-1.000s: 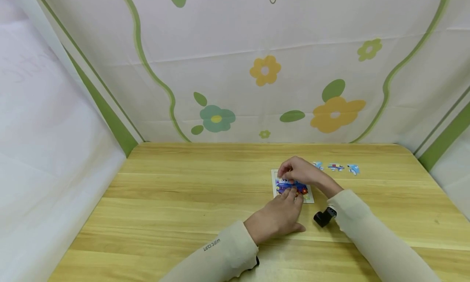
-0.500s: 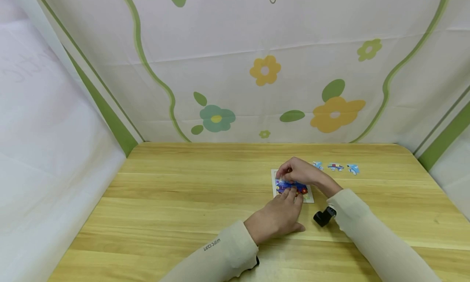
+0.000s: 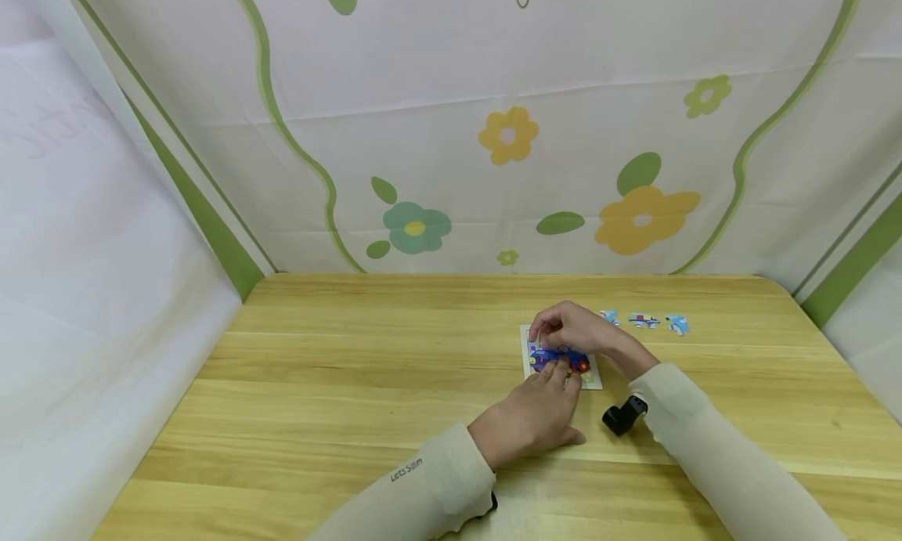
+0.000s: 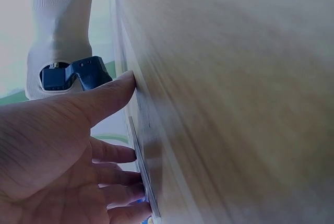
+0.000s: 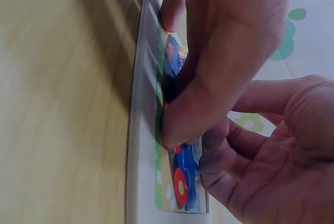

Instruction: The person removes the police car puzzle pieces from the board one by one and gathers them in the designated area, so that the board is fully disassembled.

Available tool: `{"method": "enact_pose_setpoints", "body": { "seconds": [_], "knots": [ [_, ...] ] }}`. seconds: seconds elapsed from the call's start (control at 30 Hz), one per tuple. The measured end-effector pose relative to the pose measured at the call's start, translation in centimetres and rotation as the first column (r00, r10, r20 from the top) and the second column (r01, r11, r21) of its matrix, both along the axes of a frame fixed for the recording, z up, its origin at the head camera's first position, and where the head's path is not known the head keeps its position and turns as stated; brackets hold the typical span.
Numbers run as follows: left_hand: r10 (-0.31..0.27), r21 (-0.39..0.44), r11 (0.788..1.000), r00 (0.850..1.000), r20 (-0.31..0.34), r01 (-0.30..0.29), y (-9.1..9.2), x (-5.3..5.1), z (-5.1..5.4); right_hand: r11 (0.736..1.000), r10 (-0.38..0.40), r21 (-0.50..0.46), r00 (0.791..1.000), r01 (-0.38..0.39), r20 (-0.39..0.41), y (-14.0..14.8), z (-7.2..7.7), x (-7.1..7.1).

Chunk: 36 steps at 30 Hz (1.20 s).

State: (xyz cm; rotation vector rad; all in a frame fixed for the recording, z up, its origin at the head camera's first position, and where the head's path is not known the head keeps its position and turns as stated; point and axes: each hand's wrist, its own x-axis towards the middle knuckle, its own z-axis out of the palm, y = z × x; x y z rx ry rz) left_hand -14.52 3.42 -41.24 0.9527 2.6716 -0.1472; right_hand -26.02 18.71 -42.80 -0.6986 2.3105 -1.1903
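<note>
A small puzzle board (image 3: 525,362) with a pale frame lies right of the table's middle, its picture dark blue with red. My left hand (image 3: 530,423) rests its nearly straight fingers on the lower part of the picture; the thumb is spread to the side. In the left wrist view, the fingertips of the left hand (image 4: 68,156) meet the thin board (image 4: 140,161). Over the board's top part, my right hand (image 3: 579,328) pinches a puzzle piece with bent fingers; the piece is mostly hidden. Close up, the right hand (image 5: 282,145) has its fingertips against the picture's far side, opposite the left hand (image 5: 224,41).
Behind and right of the board lie three loose pieces: one (image 3: 610,317) beside the right hand, a middle one (image 3: 644,320) and a right one (image 3: 678,324). A black wrist camera (image 3: 623,416) hangs under the right sleeve. A flowered cloth (image 3: 451,173) stands behind the table.
The right fingertips have shifted slightly left at the board's top, and the pale marks seen under them earlier no longer show. The left hand has stayed on the board.
</note>
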Motion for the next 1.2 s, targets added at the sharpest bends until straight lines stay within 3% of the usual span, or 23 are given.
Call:
{"method": "enact_pose_setpoints", "body": {
  "seconds": [0.47,0.7,0.9,1.2],
  "knots": [
    [-0.003,0.000,1.000,1.000,0.005,0.003,-0.1,0.1,0.2,0.999,0.009,-0.045,1.000,-0.008,0.028,0.3,0.0,-0.1],
    [0.003,0.000,1.000,1.000,0.014,-0.003,0.0,0.0,0.2,0.998,-0.001,-0.058,0.999,0.003,0.037,0.6,0.8,0.0],
    [0.014,0.010,1.000,0.999,0.029,-0.015,0.1,0.0,0.2,0.997,-0.079,-0.027,0.997,0.079,0.021,1.8,1.6,-0.1],
    [0.013,0.012,1.000,0.999,0.029,-0.013,0.1,0.1,0.2,0.974,-0.224,0.003,0.970,0.225,0.093,4.6,2.1,-0.3]
  ]
}}
